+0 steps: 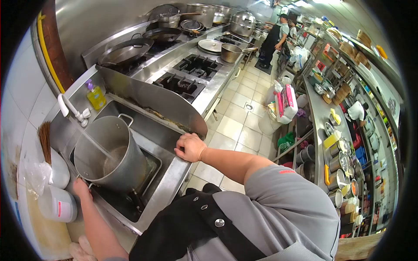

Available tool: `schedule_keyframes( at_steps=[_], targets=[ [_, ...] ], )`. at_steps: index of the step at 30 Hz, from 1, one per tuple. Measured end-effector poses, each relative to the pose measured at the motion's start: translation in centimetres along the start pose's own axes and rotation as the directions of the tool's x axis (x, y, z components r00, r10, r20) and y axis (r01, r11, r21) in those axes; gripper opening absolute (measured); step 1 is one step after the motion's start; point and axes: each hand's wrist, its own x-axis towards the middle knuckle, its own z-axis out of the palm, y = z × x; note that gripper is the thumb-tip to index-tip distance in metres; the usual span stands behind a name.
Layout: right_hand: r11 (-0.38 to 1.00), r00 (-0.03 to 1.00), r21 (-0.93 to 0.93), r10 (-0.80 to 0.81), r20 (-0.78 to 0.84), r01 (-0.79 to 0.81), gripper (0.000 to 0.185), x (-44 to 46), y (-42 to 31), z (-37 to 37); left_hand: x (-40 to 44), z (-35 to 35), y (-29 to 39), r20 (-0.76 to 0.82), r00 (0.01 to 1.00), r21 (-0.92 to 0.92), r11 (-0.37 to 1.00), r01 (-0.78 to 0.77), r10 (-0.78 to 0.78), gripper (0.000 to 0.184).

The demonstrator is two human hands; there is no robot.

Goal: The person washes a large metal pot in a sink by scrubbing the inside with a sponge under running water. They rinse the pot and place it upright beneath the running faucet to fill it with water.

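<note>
A large, deep metal stockpot (133,163) stands tilted in the stainless sink (173,167), its mouth toward me. Water runs from the white faucet (72,108) in a stream into the pot. At the pot's near left side, my left hand (81,188) is closed at a loop handle; its fingers are partly hidden. The other loop handle (126,119) sticks out free on the far side. My right hand (190,147) rests on the sink's front edge, fingers curled over the rim.
A soap bottle (96,95) stands behind the pot. On the left are a twig brush (45,139) and a white tub (58,203). A metal splash panel (161,93) separates the sink from the burners (179,85). Another person (273,41) stands down the aisle.
</note>
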Motion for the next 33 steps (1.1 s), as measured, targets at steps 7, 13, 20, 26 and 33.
schedule_keyframes(
  at_steps=[7, 13, 20, 26, 33],
  targets=[
    [1.000, 1.000, -0.013, 0.006, 0.019, -0.006, 0.020, -0.2, -0.3, -0.6, -0.5, 0.0, 0.6, 0.029, 0.999, -0.031, 0.999, 0.029, -0.029, 0.020],
    [1.000, 1.000, -0.009, 0.004, -0.001, -0.004, 0.020, -0.2, -0.2, -0.3, -1.2, -0.1, 1.0, -0.003, 0.999, -0.005, 0.999, 0.053, -0.053, 0.020],
    [1.000, 1.000, -0.005, 0.008, -0.001, -0.008, 0.021, -0.1, -0.3, -0.3, -0.5, -0.2, 0.5, 0.024, 0.999, 0.001, 0.999, 0.037, -0.037, 0.021],
    [1.000, 1.000, -0.027, 0.000, 0.000, 0.000, 0.020, -0.1, -0.2, -0.2, 0.4, 0.0, -0.4, 0.017, 1.000, -0.017, 1.000, 0.024, -0.024, 0.024],
    [1.000, 1.000, -0.008, 0.015, 0.017, -0.015, 0.020, 0.0, -0.2, -0.3, 0.0, 0.1, 0.1, -0.005, 1.000, 0.029, 0.999, 0.026, -0.026, 0.021]
  ],
)
